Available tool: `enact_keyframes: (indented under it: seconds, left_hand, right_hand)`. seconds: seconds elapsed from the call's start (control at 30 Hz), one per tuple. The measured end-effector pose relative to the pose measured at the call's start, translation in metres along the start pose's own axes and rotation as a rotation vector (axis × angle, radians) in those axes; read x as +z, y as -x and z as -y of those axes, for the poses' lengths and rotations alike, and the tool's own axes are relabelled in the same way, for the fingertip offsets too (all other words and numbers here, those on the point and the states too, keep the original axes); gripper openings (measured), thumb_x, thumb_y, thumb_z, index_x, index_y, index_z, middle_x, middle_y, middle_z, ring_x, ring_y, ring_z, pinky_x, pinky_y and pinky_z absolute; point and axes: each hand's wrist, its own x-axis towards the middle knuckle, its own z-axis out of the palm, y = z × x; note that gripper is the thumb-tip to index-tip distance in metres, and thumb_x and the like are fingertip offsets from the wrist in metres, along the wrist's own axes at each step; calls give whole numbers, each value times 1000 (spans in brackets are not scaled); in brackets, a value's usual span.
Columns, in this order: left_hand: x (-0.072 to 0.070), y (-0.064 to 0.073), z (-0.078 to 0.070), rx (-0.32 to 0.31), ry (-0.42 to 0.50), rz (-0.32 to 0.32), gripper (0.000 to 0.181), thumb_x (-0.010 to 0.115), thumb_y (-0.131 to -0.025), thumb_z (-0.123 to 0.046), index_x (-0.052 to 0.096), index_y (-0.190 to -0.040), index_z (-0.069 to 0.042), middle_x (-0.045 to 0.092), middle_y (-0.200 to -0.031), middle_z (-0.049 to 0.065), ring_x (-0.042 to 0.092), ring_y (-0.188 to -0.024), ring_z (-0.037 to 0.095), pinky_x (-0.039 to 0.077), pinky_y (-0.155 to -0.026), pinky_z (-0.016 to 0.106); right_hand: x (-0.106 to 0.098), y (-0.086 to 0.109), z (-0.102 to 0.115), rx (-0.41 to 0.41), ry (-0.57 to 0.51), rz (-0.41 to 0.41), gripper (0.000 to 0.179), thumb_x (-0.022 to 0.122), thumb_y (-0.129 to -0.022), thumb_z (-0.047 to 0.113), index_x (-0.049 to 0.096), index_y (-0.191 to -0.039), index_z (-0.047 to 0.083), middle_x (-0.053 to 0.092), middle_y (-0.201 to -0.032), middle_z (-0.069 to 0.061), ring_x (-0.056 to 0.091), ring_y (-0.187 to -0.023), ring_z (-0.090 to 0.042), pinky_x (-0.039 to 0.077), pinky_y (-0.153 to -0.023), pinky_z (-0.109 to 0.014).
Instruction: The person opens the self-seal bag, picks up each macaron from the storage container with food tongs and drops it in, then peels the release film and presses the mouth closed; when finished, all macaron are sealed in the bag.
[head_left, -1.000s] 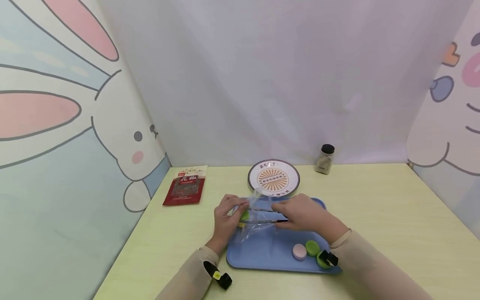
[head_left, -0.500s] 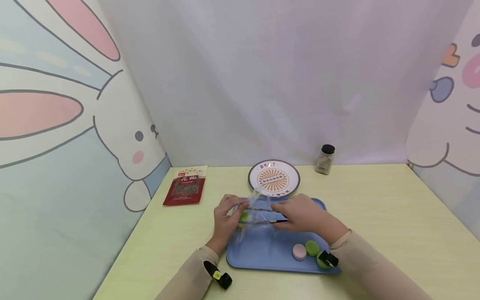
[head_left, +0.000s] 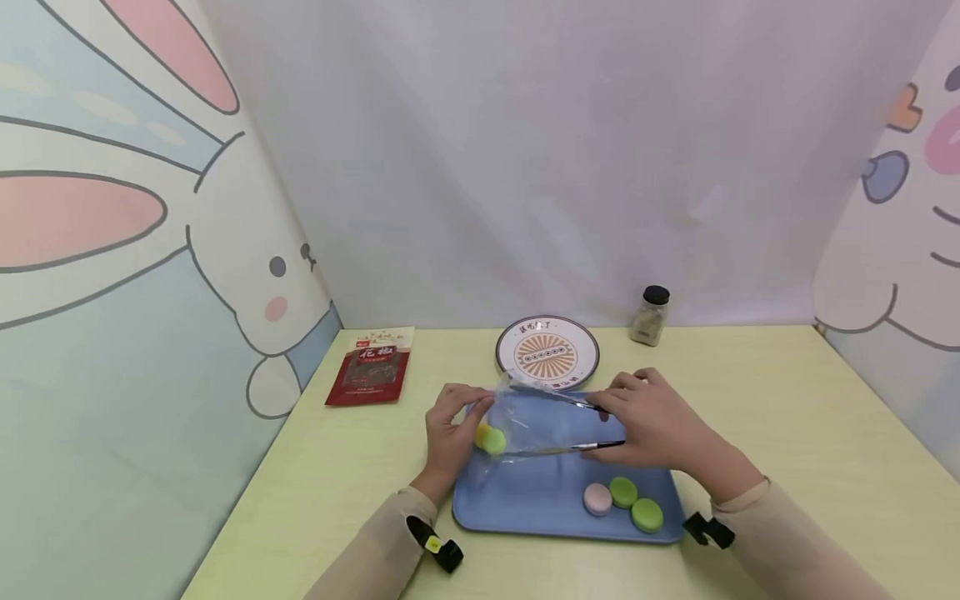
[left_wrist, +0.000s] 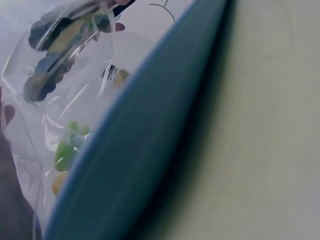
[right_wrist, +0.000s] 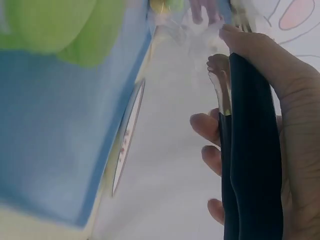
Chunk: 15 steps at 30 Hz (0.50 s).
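My left hand (head_left: 450, 429) pinches the rim of a clear plastic bag (head_left: 536, 423) over the blue tray (head_left: 525, 510). A yellow macaron (head_left: 481, 432) and a light green macaron (head_left: 493, 442) sit at the bag's left end, seen through the plastic in the left wrist view. My right hand (head_left: 656, 417) holds metal tongs (head_left: 592, 447) by their dark handles. The tongs' arms are spread, pointing left into the bag, with nothing visible between them. On the tray's right front lie a pink macaron (head_left: 597, 499) and two green macarons, one (head_left: 623, 492) behind the other (head_left: 647, 516).
Behind the tray stands a patterned round plate (head_left: 547, 353). A small black-lidded jar (head_left: 649, 317) is at the back right. A red spice packet (head_left: 371, 367) lies at the back left. Printed walls (head_left: 247, 250) border the table.
My right hand has moved right, drawing the tongs back, and their arms stand farther apart. The green macaron now lies lower, beside the yellow one. My left hand stays at the bag's rim.
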Motion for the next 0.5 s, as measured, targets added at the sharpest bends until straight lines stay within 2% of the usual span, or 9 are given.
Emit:
enact_keyframes:
  seconds: [0.1, 0.27, 0.4, 0.43, 0.5]
  left_hand:
    - [1, 2, 5, 4, -3, 2, 15, 77, -81, 10, 76, -93, 1, 74, -89, 12, 61, -85, 28, 49, -80, 26]
    - [3, 9, 22, 29, -4, -7, 18, 78, -81, 9, 77, -95, -3, 74, -91, 10, 61, -85, 25, 48, -80, 26]
    - [2, 11, 28, 27, 0, 1, 20, 78, -83, 5, 77, -98, -8, 75, -94, 7, 61, -88, 23, 49, -82, 27]
    - [2, 12, 28, 27, 2, 4, 20, 78, -83, 4, 78, -98, -8, 75, -94, 6, 61, -88, 23, 49, -82, 27]
    - [2, 12, 29, 29, 3, 6, 20, 78, -83, 3, 78, -99, -9, 75, -95, 6, 61, -89, 23, 49, -82, 27]
  right_hand:
    - [-7, 10, -6, 19, 4, -45, 65, 72, -73, 76, 70, -106, 19, 54, -76, 21, 56, -87, -15, 40, -89, -55]
    - [-15, 25, -17, 68, -10, -65, 68, 78, -69, 72, 71, -109, 18, 58, -80, 19, 59, -90, -16, 40, -92, -55]
    - [-19, 38, -25, 94, -29, -89, 70, 86, -64, 65, 72, -110, 15, 63, -81, 16, 61, -91, -19, 39, -94, -56]
    - [-20, 41, -26, 96, -44, -91, 70, 87, -63, 62, 71, -110, 14, 64, -82, 15, 60, -89, -18, 39, -95, -56]
    - [-21, 49, -29, 106, -81, -84, 67, 88, -65, 60, 70, -111, 14, 63, -85, 15, 58, -83, -12, 45, -89, -46]
